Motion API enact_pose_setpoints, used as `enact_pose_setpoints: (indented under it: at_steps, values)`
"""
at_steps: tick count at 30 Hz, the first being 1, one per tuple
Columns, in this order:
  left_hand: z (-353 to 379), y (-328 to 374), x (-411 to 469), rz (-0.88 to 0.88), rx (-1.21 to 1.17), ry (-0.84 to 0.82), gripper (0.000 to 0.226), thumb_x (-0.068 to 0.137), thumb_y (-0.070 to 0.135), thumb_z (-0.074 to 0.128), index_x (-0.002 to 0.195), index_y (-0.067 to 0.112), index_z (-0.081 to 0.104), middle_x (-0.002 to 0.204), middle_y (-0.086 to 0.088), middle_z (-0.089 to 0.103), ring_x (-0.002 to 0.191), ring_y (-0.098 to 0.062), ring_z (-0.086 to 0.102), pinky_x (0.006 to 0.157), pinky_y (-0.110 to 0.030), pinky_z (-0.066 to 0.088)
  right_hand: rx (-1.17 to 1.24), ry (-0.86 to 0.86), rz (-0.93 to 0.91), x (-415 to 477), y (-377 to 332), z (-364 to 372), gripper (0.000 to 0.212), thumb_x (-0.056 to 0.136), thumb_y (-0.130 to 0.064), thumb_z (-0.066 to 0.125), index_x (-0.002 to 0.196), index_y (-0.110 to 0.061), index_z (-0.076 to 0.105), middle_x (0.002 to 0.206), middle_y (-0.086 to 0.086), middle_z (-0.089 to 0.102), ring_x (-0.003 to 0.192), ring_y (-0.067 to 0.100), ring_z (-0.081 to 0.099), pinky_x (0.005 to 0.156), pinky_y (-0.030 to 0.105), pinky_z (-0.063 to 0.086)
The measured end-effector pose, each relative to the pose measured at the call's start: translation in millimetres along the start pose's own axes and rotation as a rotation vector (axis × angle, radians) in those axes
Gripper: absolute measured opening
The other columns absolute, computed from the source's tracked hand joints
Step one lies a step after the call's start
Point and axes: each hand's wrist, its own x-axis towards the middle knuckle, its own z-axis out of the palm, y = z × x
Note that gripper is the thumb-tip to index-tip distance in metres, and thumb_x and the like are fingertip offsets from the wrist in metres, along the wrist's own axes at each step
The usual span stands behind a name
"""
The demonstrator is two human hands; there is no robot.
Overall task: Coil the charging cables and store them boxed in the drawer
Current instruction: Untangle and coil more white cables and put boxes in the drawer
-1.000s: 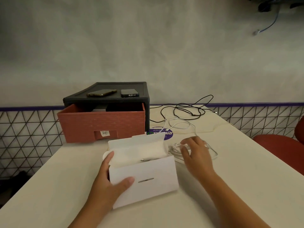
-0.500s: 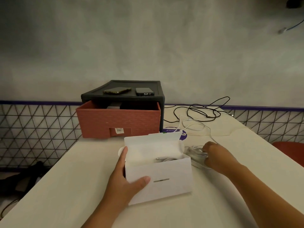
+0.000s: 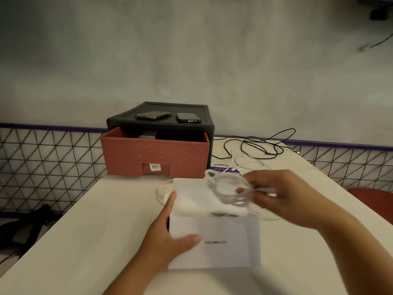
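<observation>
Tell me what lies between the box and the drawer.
Head view: only a narrow strip of bare table separates box from drawer; a purple sticker sits at its right end, a white cable loop at its left.

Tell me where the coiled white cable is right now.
Head view, right of centre: the coiled white cable is pinched in the right hand, hovering just above the open white box that the left hand holds on the table.

Your box (image 3: 214, 241) looked like matt white card, smooth; the coiled cable (image 3: 234, 202) you held showed glossy white plastic; the drawer (image 3: 155, 154) front was rough, woven-textured reddish plastic.
</observation>
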Motion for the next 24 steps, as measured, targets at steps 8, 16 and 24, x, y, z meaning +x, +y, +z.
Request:
enact_pose_setpoints:
  at_steps: [8,16,24]
  values:
    - [3.0,6.6,-17.7,0.045,0.010,-0.151,0.107,0.035,0.036,0.079,0.125,0.049,0.022,0.096,0.053,0.051,0.093,0.019,0.056,0.071,-0.002,0.041,-0.106,-0.366,-0.020,19.5,-13.6,58.3,0.013,0.088,-0.015,0.056,0.098,-0.017,0.063,0.081,-0.005,0.063,0.071,0.007,0.051,0.070,0.027,0.043]
    - [2.1,6.6,-24.5,0.049,0.085,-0.111,0.109,0.031,0.043,0.081,0.125,0.052,0.026,0.113,0.030,0.055,0.102,0.017,0.054,0.075,-0.003,0.041,-0.050,-0.557,0.133,20.7,-23.4,54.5,0.017,0.094,-0.013,0.050,0.088,-0.025,0.060,0.066,-0.016,0.047,0.061,-0.002,0.044,0.058,0.011,0.031]
    - [2.6,5.4,-23.5,0.066,0.162,-0.091,0.106,0.032,0.043,0.078,0.124,0.056,0.026,0.112,0.024,0.057,0.099,0.014,0.055,0.076,-0.004,0.041,-0.308,-0.676,0.109,29.9,-34.8,53.8,0.021,0.089,-0.006,0.040,0.078,-0.006,0.058,0.072,0.002,0.051,0.072,0.018,0.041,0.061,0.021,0.031]
